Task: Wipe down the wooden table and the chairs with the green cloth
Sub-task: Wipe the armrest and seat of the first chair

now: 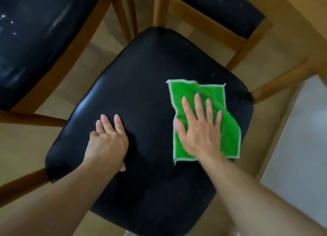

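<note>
Pale wood flooring (21, 147) showed beneath a black padded chair seat (141, 87) that filled my view. My right hand (200, 129) pressed flat, fingers spread, on the green cloth (228, 129) at the seat's right side. My left hand (108, 140) rested open on the bare seat, apart from the cloth.

Green cloth (228, 129) partly hidden under right hand (200, 129), left chair seat (35, 40) cut off by frame edge

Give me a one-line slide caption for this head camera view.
Right hand presses the green cloth flat on a black chair seat; left hand rests beside it.
</note>
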Available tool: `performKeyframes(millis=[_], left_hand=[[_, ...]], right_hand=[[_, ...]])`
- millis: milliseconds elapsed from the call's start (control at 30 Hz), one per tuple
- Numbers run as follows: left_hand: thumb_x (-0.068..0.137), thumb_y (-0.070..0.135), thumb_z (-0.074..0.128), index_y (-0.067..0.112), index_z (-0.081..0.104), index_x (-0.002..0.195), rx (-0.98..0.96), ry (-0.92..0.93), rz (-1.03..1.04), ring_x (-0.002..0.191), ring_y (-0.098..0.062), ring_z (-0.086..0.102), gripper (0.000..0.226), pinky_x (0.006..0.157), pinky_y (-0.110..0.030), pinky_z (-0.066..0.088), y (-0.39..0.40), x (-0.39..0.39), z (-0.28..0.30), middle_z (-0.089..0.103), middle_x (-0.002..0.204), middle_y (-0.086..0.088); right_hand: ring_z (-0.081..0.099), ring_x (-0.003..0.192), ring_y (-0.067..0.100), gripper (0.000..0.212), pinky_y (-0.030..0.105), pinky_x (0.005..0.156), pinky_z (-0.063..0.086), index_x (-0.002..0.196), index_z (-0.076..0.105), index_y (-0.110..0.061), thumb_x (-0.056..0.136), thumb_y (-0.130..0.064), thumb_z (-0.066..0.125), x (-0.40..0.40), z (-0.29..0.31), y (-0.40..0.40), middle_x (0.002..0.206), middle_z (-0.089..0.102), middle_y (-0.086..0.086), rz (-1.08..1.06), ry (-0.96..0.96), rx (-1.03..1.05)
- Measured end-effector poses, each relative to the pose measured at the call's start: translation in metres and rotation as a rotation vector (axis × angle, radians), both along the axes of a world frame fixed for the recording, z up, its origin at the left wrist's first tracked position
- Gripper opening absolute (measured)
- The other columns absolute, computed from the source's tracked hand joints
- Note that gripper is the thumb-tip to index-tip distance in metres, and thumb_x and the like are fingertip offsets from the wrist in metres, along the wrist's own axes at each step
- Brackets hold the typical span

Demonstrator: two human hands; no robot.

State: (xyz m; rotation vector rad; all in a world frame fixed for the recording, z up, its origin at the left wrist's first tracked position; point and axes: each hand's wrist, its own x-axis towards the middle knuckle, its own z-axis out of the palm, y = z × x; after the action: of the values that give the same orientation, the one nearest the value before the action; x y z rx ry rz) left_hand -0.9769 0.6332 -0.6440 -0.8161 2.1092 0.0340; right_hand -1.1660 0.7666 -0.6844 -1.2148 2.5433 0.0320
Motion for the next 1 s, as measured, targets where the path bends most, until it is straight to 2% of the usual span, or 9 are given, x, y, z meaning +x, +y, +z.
performKeyframes(millis=[100, 200, 267, 433, 500, 600, 700, 800, 1000], left_hand=[[0.064, 0.067, 0.069, -0.013, -0.027, 0.127, -0.029, -0.012, -0.043, 0.138, -0.047, 0.019, 0.14, 0.106, -0.042, 0.031, -0.002, 0.003, -0.007, 0.004, 0.144, -0.044], [0.062, 0.069, 0.068, -0.016, -0.023, 0.124, -0.036, -0.05, -0.098, 0.135, -0.051, 0.022, 0.139, 0.112, -0.054, 0.014, -0.005, 0.002, -0.01, 0.01, 0.142, -0.046], [0.062, 0.068, 0.069, -0.018, -0.021, 0.124, -0.035, -0.074, -0.119, 0.133, -0.053, 0.023, 0.139, 0.112, -0.054, 0.011, -0.006, -0.002, -0.009, 0.012, 0.14, -0.048], [0.058, 0.06, 0.075, -0.024, -0.02, 0.12, -0.034, -0.121, -0.122, 0.133, -0.052, 0.023, 0.141, 0.11, -0.053, 0.015, -0.004, -0.01, -0.004, 0.017, 0.136, -0.051], [0.055, 0.058, 0.078, -0.025, -0.02, 0.119, -0.038, -0.14, -0.11, 0.133, -0.051, 0.022, 0.143, 0.111, -0.052, 0.015, -0.003, -0.013, -0.004, 0.018, 0.136, -0.051], [0.057, 0.057, 0.077, -0.026, -0.022, 0.117, -0.039, -0.167, -0.112, 0.134, -0.05, 0.021, 0.142, 0.111, -0.051, 0.016, -0.003, -0.016, -0.005, 0.017, 0.136, -0.051], [0.06, 0.056, 0.076, -0.026, -0.027, 0.112, -0.027, -0.188, -0.13, 0.135, -0.05, 0.019, 0.141, 0.112, -0.053, 0.012, -0.004, -0.016, -0.006, 0.014, 0.136, -0.052], [0.062, 0.059, 0.073, -0.027, -0.028, 0.11, -0.029, -0.176, -0.155, 0.134, -0.051, 0.02, 0.14, 0.112, -0.054, 0.01, -0.006, -0.014, -0.007, 0.012, 0.136, -0.053], [0.062, 0.054, 0.076, -0.028, -0.025, 0.113, -0.02, -0.178, -0.122, 0.134, -0.052, 0.019, 0.14, 0.112, -0.054, 0.01, -0.004, -0.015, -0.009, 0.009, 0.135, -0.054]], right_hand=[[-0.005, 0.146, 0.031, 0.067, 0.061, 0.113, -0.001, 0.151, -0.003, -0.037, 0.091, -0.064, 0.007, -0.06, -0.001, -0.03, 0.161, -0.006, 0.001, -0.251, 0.046, 0.022], [-0.006, 0.145, 0.036, 0.068, 0.064, 0.112, 0.001, 0.153, -0.003, -0.03, 0.092, -0.06, 0.007, -0.063, 0.0, -0.051, 0.161, -0.007, 0.008, -0.401, 0.043, 0.018], [-0.004, 0.145, 0.04, 0.069, 0.065, 0.111, 0.003, 0.153, -0.001, -0.025, 0.093, -0.057, 0.01, -0.024, 0.002, -0.054, 0.16, -0.004, 0.012, -0.314, 0.065, 0.003], [0.013, 0.144, 0.041, 0.065, 0.066, 0.11, 0.013, 0.151, 0.024, -0.025, 0.093, -0.053, 0.035, 0.097, 0.009, -0.016, 0.159, 0.015, 0.011, 0.155, -0.092, -0.059], [0.02, 0.143, 0.037, 0.063, 0.066, 0.109, 0.019, 0.15, 0.027, -0.03, 0.092, -0.053, 0.038, 0.099, 0.006, -0.006, 0.159, 0.016, 0.006, 0.269, -0.134, -0.055], [0.024, 0.143, 0.03, 0.06, 0.06, 0.108, 0.018, 0.148, 0.027, -0.039, 0.09, -0.054, 0.038, 0.057, 0.004, -0.016, 0.158, 0.018, -0.004, 0.396, -0.158, -0.06], [0.016, 0.145, 0.027, 0.063, 0.055, 0.113, 0.009, 0.149, 0.017, -0.042, 0.09, -0.055, 0.033, -0.005, 0.002, -0.056, 0.16, 0.015, -0.006, 0.382, -0.094, -0.079], [0.003, 0.147, 0.027, 0.062, 0.055, 0.113, 0.001, 0.15, 0.005, -0.043, 0.091, -0.058, 0.02, -0.062, -0.003, -0.104, 0.161, 0.002, -0.006, 0.279, -0.004, -0.087], [0.007, 0.146, 0.029, 0.062, 0.058, 0.112, 0.012, 0.15, 0.004, -0.042, 0.092, -0.061, 0.014, -0.11, -0.011, -0.156, 0.161, 0.004, -0.004, 0.182, 0.032, -0.128]])
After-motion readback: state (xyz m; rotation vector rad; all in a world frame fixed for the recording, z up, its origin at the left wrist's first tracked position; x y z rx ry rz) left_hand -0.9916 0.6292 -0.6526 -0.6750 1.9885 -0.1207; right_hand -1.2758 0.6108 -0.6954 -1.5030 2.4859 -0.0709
